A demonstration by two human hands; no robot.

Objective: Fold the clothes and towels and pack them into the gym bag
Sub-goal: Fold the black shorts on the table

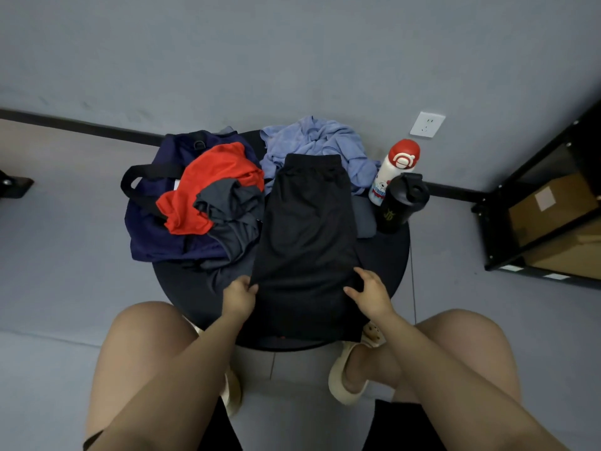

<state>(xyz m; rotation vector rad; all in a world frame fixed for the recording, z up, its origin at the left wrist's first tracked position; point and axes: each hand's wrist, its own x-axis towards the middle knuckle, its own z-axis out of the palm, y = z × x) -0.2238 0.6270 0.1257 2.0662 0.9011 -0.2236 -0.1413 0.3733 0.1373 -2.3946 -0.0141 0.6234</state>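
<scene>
Black shorts (305,242) lie flat along the middle of a round dark table (387,255), waistband at the far end. The left hand (239,296) pinches the near left edge of the fabric; the right hand (370,292) rests on the near right part, fingers (353,291) spread and relaxed. A navy gym bag (153,229) sits far left under a red and grey shirt (211,190), a blue towel (318,141) crumpled beyond, two bottles (395,187) at right

Dim, even indoor light, soft faint shadows; wide-angle bending at edges, slightly soft focus
</scene>
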